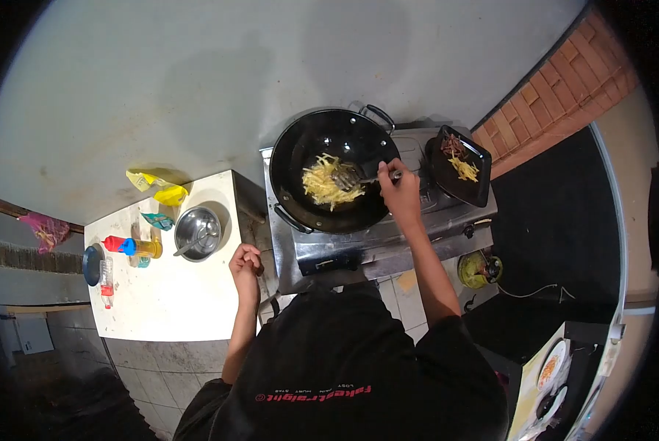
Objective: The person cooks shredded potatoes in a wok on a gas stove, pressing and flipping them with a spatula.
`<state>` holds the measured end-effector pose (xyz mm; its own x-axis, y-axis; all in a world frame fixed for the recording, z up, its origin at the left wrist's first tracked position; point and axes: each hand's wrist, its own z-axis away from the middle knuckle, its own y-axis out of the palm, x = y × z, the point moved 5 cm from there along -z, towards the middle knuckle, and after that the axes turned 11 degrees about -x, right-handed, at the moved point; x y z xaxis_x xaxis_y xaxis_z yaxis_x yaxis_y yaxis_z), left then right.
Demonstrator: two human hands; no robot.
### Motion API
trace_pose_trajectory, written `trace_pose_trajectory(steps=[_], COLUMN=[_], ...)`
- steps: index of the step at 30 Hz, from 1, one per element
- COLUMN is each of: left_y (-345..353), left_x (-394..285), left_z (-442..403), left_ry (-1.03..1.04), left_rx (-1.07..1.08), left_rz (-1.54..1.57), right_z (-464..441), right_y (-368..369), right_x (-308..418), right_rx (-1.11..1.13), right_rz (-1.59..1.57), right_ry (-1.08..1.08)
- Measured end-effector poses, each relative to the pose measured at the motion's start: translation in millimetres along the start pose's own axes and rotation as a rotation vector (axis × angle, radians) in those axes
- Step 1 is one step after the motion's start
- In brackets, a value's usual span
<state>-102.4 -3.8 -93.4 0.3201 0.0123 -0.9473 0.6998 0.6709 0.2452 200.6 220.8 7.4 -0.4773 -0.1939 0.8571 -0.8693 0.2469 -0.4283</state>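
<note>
My right hand is closed around the handle of a spatula. The spatula's metal head rests among pale yellow food strips in a black two-handled wok. The wok sits on the left side of a metal gas stove. My left hand hangs by the right edge of the white table, fingers curled in, with nothing visible in them. Beside it on the table stands a steel bowl with a spoon leaning inside.
A black square dish on the stove's right holds yellow strips and brown pieces. Bottles with red and blue caps and a yellow packet are on the table. A green gas cylinder is on the floor. Plates of food stand lower right.
</note>
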Motion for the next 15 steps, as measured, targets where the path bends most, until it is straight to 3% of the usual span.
trace_pose_trajectory(steps=[15], left_y=[-3.6], left_x=[-3.3], left_z=[8.7], left_ry=[0.0], left_rx=[-0.021], left_rz=[-0.001], right_z=[2.5], right_y=[-20.1], right_x=[21.0], right_rx=[0.035], right_rz=[-0.079], right_ry=[0.059])
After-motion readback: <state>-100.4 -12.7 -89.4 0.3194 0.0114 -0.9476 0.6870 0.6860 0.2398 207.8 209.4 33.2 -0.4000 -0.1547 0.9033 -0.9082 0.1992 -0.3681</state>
